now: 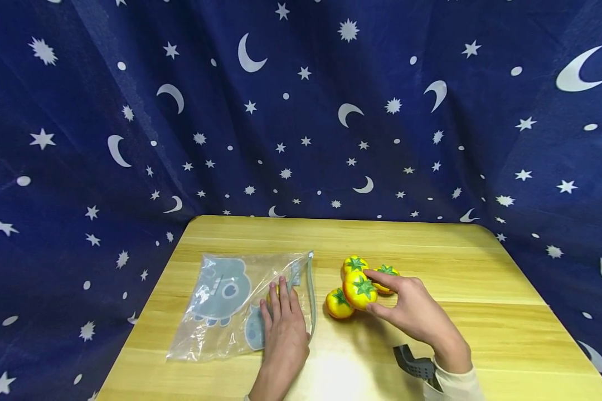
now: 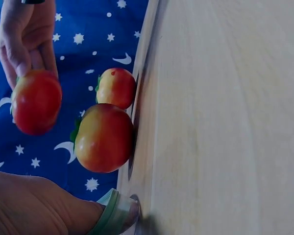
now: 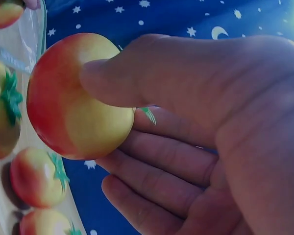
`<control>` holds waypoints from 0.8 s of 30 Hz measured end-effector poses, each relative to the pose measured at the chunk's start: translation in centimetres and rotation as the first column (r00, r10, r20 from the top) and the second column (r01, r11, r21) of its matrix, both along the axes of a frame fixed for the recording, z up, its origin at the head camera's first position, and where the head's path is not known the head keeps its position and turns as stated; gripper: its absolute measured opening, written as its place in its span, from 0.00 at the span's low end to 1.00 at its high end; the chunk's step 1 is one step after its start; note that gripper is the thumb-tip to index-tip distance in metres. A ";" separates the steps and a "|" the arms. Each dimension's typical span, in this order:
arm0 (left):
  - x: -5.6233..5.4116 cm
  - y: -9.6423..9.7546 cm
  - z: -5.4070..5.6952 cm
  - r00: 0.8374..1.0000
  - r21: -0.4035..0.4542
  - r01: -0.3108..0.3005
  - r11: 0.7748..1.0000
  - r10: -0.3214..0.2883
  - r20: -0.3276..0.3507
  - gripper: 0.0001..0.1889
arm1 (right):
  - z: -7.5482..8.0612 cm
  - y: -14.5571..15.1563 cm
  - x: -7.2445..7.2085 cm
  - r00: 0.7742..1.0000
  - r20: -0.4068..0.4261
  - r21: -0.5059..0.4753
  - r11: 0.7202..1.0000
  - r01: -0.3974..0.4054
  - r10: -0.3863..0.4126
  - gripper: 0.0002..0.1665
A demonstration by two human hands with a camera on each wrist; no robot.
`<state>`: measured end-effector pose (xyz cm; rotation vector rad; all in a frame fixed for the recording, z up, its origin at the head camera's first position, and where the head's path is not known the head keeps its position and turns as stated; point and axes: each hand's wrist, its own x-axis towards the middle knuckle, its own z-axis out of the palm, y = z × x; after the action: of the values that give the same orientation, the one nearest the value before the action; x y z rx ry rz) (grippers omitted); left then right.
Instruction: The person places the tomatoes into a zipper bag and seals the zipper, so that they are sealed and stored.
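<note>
My right hand (image 1: 415,309) pinches a yellow-and-red tomato (image 1: 360,290) between thumb and fingers, its green star-shaped top facing up. The held tomato (image 3: 78,95) hangs above the table in the right wrist view. Three more tomatoes lie close around it: one behind (image 1: 355,264), one to the right (image 1: 387,272), one to the left (image 1: 339,304). My left hand (image 1: 286,340) lies over the mouth of a clear zip bag (image 1: 226,334), fingers on top. The thumb (image 2: 63,205) is tucked under the bag's green zip strip (image 2: 108,210). Another tomato (image 1: 272,294) shows partly beneath the left fingers.
The bag, printed with blue-grey cartoon monsters, lies flat on the left of a light wooden table (image 1: 456,256). A dark blue curtain (image 1: 301,117) with white moons and stars hangs behind and on both sides. A black wrist mount (image 1: 413,365) sits at the right wrist.
</note>
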<state>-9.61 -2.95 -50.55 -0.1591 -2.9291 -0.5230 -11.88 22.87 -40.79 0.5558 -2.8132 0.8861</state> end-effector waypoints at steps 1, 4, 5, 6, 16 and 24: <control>0.0 0.0 0.0 1.000 0.001 0.000 1.000 0.000 0.001 0.56 | 0.0 -0.2 -0.2 1.000 0.004 -0.005 1.000 -0.009 0.009 0.37; 0.0 0.0 0.0 1.000 0.003 0.000 1.000 0.000 0.001 0.56 | -0.2 -0.9 -0.6 0.999 0.019 -0.022 0.999 -0.034 0.034 0.37; 0.0 0.0 0.0 1.000 0.003 0.001 1.000 -0.001 0.000 0.56 | -0.2 -1.2 -0.8 0.999 0.025 -0.027 0.999 -0.040 0.041 0.36; 0.0 0.0 0.0 1.000 0.003 0.002 1.000 -0.002 -0.001 0.56 | -0.3 -1.4 -0.9 0.998 0.031 -0.030 0.998 -0.046 0.047 0.36; 0.0 -0.1 0.0 1.000 -0.010 0.004 1.000 -0.004 -0.007 0.57 | -1.0 -3.6 -2.4 0.989 0.084 -0.042 0.992 -0.115 0.119 0.35; 0.0 -0.2 0.0 1.000 -0.019 0.016 1.000 -0.016 -0.007 0.55 | -2.0 -5.4 -3.4 0.977 0.103 -0.029 0.982 -0.187 0.189 0.35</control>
<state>-9.61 -3.11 -50.54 -0.1865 -2.9285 -0.4968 -15.32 17.50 -42.82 0.8063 -2.8781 1.0036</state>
